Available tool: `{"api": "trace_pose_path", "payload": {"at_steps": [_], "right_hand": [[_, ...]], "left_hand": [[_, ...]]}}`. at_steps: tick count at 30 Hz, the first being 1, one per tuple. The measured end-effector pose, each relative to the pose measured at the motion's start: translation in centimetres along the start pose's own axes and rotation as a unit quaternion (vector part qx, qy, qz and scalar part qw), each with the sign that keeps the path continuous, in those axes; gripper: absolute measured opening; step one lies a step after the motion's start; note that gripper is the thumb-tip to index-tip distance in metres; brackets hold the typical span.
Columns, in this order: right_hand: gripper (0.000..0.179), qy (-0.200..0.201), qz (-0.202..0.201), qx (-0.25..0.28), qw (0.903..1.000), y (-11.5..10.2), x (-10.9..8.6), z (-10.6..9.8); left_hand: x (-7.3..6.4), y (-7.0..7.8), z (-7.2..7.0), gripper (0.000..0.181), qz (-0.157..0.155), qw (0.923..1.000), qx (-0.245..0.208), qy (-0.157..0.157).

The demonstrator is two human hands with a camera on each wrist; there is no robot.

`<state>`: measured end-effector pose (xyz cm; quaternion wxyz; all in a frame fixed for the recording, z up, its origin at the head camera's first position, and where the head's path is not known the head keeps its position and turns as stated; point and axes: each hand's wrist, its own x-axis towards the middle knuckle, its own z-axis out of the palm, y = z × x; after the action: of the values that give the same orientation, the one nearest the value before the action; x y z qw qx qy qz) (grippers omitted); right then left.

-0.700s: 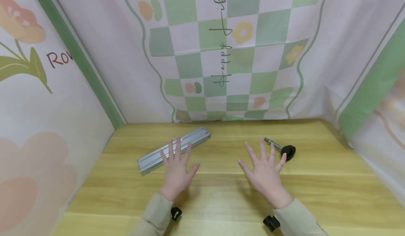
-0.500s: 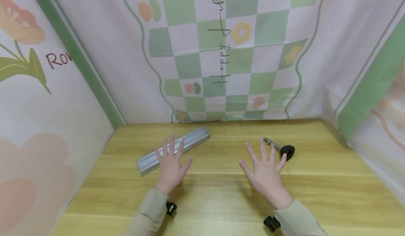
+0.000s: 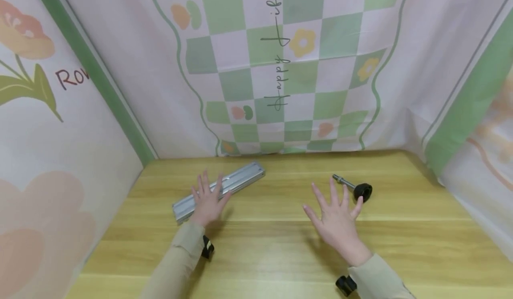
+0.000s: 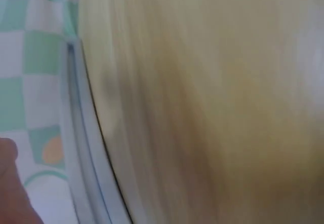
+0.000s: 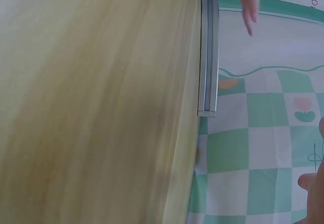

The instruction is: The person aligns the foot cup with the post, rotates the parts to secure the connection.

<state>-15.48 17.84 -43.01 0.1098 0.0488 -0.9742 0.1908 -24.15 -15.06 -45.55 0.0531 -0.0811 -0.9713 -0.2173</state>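
Note:
A silver grooved aluminium profile bar (image 3: 244, 174) lies slantwise at the left of the wooden table. My left hand (image 3: 209, 205) hovers over its lower part with fingers spread, holding nothing; whether it touches the bar I cannot tell. On the right lies a threaded metal bolt with a nut and a round black foot (image 3: 362, 192). Just short of it is my right hand (image 3: 338, 225), fingers spread, little finger overlapping the black foot in the head view. The right wrist view shows the bar (image 5: 209, 57) side-on, with fingers of the left hand (image 5: 247, 1) beyond it.
The wooden table (image 3: 272, 254) reaches back to a checked fabric curtain (image 3: 296, 112). Fabric walls also stand at left (image 3: 80, 156) and right (image 3: 473, 165). A black wrist camera (image 3: 345, 285) sits under the right sleeve.
My left hand has moved left and slightly forward, further over the bar. The right hand stays nearly in place. The bar and the bolt lie where they were; the head view has shifted slightly.

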Motion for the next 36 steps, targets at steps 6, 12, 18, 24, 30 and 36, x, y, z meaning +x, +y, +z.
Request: {"api": "trace_pose_path", "payload": {"at_steps": [6, 12, 18, 24, 30, 36], "right_hand": [[0.066, 0.008, -0.005, 0.002, 1.0, 0.1, 0.1, 0.6], [0.064, 0.026, -0.013, 0.002, 0.9996, 0.5, 0.5, 0.8], [0.063, 0.044, -0.006, 0.027, 0.9986, 1.9, 1.7, 0.0], [0.066, 0.023, 0.018, 0.035, 0.999, 5.7, 3.5, -0.6], [0.07, -0.007, 0.047, 0.026, 0.9986, 9.5, 4.6, -0.6], [0.074, -0.053, 0.067, 0.023, 0.9961, 11.5, 4.9, -0.6]], "left_hand": [[0.9, -1.8, 0.4, 0.074, -0.034, 0.9979, 0.028, -0.047], [1.3, -2.6, 0.3, 0.076, -0.052, 0.9961, 0.041, -0.057], [1.5, -3.1, 0.2, 0.076, -0.047, 0.9936, 0.06, -0.083], [1.6, -3.3, 0.3, 0.073, -0.026, 0.9926, 0.083, -0.085], [1.8, -3.2, 0.7, 0.071, -0.015, 0.9928, 0.088, -0.079], [1.9, -3.6, 1.3, 0.07, -0.013, 0.9926, 0.091, -0.08]]}}
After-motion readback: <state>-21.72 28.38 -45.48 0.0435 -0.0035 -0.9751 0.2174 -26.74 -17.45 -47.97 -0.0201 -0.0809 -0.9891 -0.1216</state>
